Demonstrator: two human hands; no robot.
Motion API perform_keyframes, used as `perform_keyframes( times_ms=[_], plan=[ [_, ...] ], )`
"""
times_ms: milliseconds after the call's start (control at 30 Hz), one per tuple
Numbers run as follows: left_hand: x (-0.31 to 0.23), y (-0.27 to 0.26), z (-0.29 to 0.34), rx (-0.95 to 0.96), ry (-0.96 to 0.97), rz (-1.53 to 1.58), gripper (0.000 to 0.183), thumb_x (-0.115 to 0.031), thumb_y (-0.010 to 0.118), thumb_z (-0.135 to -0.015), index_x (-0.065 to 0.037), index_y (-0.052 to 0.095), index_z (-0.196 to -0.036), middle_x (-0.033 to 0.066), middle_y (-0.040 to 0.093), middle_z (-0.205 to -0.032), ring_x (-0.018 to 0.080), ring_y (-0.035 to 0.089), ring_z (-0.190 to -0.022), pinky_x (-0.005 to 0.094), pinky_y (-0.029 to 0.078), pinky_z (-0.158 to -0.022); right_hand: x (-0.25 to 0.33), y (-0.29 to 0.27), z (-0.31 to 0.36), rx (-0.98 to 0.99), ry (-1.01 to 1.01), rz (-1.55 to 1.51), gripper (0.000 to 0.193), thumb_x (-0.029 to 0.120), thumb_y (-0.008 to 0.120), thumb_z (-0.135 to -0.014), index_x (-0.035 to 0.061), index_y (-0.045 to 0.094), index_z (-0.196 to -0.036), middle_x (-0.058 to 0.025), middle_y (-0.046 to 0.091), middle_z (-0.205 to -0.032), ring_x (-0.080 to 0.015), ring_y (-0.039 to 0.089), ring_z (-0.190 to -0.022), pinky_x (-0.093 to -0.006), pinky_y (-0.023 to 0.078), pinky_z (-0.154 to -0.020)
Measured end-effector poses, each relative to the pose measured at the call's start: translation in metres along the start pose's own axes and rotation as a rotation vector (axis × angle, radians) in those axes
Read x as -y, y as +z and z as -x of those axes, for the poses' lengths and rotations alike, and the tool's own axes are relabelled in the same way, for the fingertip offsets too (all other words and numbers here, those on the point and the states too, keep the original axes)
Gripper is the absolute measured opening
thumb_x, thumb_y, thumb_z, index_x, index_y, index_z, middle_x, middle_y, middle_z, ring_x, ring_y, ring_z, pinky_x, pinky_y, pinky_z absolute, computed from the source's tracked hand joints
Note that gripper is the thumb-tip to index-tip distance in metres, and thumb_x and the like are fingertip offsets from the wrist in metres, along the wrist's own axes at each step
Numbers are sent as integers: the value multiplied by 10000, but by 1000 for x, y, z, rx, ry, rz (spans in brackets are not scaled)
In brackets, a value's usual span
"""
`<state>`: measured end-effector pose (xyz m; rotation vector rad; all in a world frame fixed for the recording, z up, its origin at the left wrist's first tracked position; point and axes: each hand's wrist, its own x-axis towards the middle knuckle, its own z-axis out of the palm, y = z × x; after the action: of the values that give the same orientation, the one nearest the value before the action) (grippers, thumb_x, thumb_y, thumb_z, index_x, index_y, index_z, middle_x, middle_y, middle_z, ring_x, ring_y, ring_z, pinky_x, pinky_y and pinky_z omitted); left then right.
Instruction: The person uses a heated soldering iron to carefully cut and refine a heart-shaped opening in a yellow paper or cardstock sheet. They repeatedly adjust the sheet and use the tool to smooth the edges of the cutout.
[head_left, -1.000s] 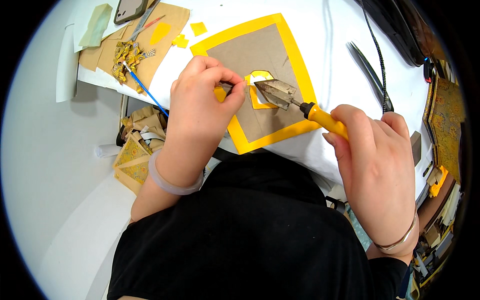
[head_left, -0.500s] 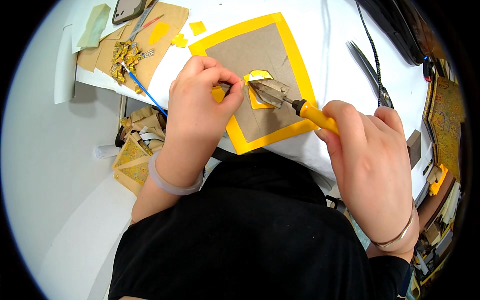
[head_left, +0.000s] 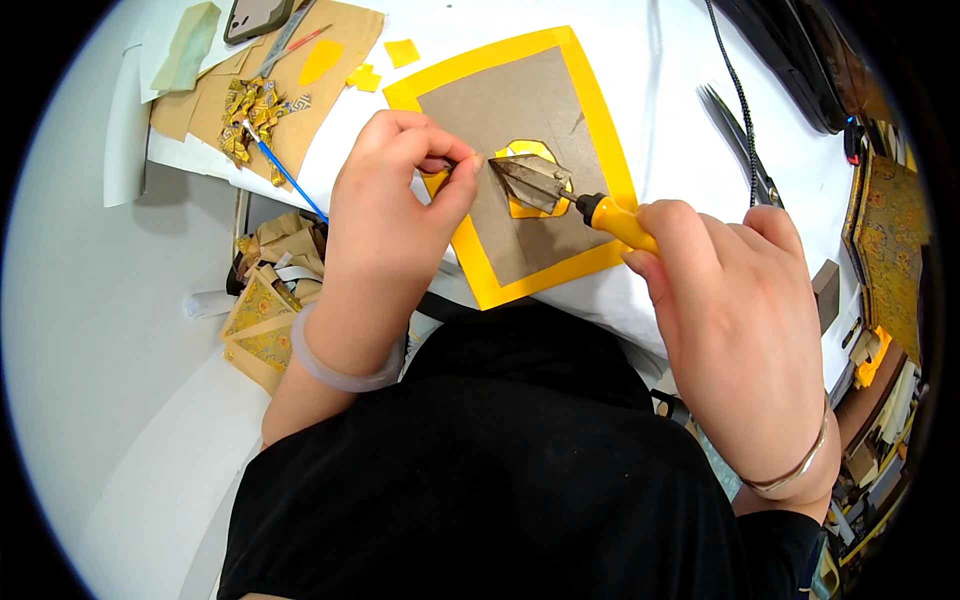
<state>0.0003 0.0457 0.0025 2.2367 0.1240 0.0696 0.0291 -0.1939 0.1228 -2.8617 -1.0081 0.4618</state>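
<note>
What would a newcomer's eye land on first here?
The brown board with its bright yellow border, at top centre of the white table. On it, the right hand holds a yellow-handled tool whose metal tip rests over a small yellow piece, while the left hand pinches the border beside it. Scissors lie to the right.
</note>
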Motion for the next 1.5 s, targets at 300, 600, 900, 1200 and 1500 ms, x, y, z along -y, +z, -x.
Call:
perform_keyframes(
  times_ms=[300,600,900,1200,1500],
  plan=[
    [11,-2,7,-8,67,149,138,36,773,-958,-1,747,-1088,86,687,-1135,161,694,-999,293,564,-867,5,-3,0,-39,37,-40,163,113,738,-1025,63,646,-1150,-81,706,-811,-281,625,-703,-413,467,-876],
    [3,-6,19,-62,367,-155,218,44,817,-880,-21,732,-1071,124,679,-1087,273,703,-968,357,578,-813,-10,-29,28,-136,186,70,198,37,727,-1027,25,674,-1217,-140,749,-1102,-302,707,-954,-385,567,-848],
    [-19,19,10,-52,185,-316,236,-69,863,-841,-8,669,-961,136,648,-984,338,666,-927,423,546,-821,-13,-15,35,-145,205,24,212,42,746,-1008,45,684,-1210,-139,760,-1034,-306,671,-920,-388,543,-810],
    [-22,23,8,-40,126,-361,157,-104,824,-835,-33,720,-929,136,662,-1018,362,665,-933,471,561,-809,-12,-13,38,-91,162,-91,198,48,768,-986,41,684,-1165,-118,759,-990,-304,612,-846,-394,491,-814],
    [-26,9,6,67,-47,-162,126,-61,824,-879,-12,736,-955,130,689,-1044,311,705,-985,401,585,-882,-12,-6,38,-93,128,-150,193,111,777,-1003,51,665,-1148,-113,744,-933,-291,596,-783,-392,467,-839]
  ],
)
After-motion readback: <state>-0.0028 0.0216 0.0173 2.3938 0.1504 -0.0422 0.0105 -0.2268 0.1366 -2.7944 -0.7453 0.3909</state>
